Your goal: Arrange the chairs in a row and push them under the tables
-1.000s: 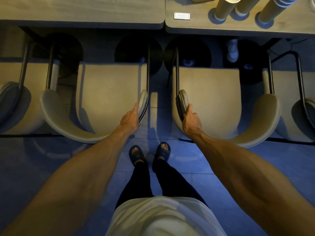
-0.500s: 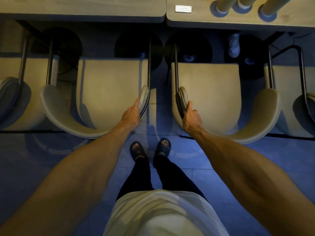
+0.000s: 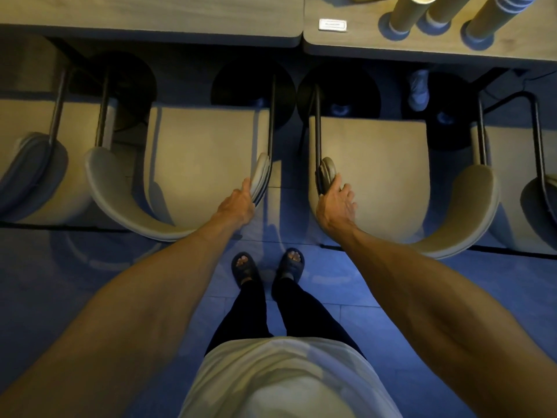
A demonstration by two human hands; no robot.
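Standing between two beige chairs, the person reaches forward. The left hand (image 3: 238, 203) closes its grip on the armrest end of the left chair (image 3: 199, 164) at eleven o'clock. The right hand (image 3: 337, 203), fingers spread in an open grip, touches the armrest of the right chair (image 3: 370, 173) at one o'clock. Both chairs sit just short of the counter (image 3: 150, 19) at twelve o'clock, only their front edges near its rim.

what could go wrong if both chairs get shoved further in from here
Fingers could get pinched: the left hand and right hand rest on neighbouring armrest ends with only a narrow gap between the two chairs. The right hand looks open, so the right chair could skew. A jolt to the table might tip the tall cup stacks.
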